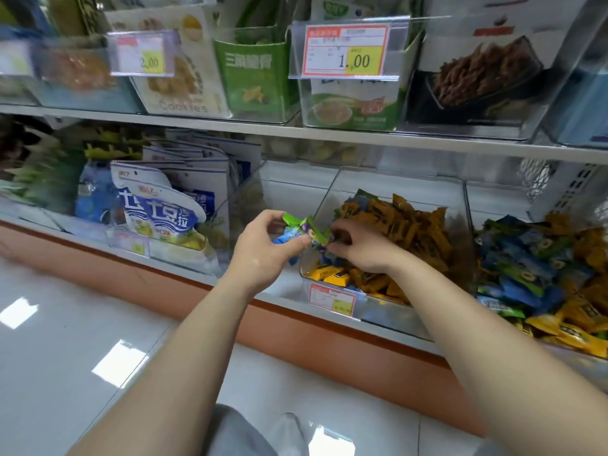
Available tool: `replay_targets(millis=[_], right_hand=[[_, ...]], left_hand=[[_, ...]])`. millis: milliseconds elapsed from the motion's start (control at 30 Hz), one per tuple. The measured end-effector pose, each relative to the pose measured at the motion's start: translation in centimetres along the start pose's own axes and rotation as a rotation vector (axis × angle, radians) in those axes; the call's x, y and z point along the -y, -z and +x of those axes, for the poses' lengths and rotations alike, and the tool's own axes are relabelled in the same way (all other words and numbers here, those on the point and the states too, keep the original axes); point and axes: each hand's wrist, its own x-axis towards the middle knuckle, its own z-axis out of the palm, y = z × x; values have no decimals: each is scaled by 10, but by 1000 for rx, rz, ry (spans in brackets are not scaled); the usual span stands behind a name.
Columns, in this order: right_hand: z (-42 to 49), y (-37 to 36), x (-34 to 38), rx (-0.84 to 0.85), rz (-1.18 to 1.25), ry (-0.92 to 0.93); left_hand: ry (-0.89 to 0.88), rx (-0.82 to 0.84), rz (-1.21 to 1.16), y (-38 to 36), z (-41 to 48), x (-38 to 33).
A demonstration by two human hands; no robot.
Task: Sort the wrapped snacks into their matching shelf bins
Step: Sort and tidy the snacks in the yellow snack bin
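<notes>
My left hand (263, 248) grips a small bunch of green and blue wrapped snacks (304, 230) just left of the clear middle bin (394, 182). That bin holds mostly yellow-orange wrapped snacks (408, 225). My right hand (362, 246) reaches over the bin's front left corner and pinches a wrapped snack next to the bunch. To the right, another bin holds a mixed pile of blue, green and yellow wrapped snacks (539, 268).
White-and-blue snack bags (161, 209) fill the bin to the left. A price tag (332, 299) hangs on the middle bin's front. The upper shelf (329, 134) carries boxed snacks and a 1.00 price label (348, 49). White tiled floor (82, 340) lies below.
</notes>
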Motion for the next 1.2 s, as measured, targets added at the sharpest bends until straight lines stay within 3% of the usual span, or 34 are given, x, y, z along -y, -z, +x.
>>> replay_targets(millis=[233, 400, 500, 567, 700, 767, 933, 1133, 1200], right_hand=[[0, 4, -1, 101, -95, 83], [-7, 7, -8, 25, -65, 78], [-17, 13, -9, -177, 113, 73], [-26, 23, -8, -304, 371, 16], [-52, 39, 4, -347, 954, -132], [-65, 47, 8, -354, 1093, -168], [-95, 66, -4, -347, 1172, -182], [-123, 85, -26, -330, 1185, -170], [-126, 91, -34, -370, 1152, -185]], left_hand=[[62, -43, -53, 4, 1, 4], [68, -67, -91, -4, -1, -6], [69, -111, -135, -11, -3, -15], [72, -112, -172, -20, -4, -21], [110, -38, -324, -52, -9, -41], [121, -20, -415, -73, -12, -52], [116, 14, -505, -114, -19, -74], [-49, -41, -290, -143, -26, -89], [-105, 16, -214, -146, -27, -93]])
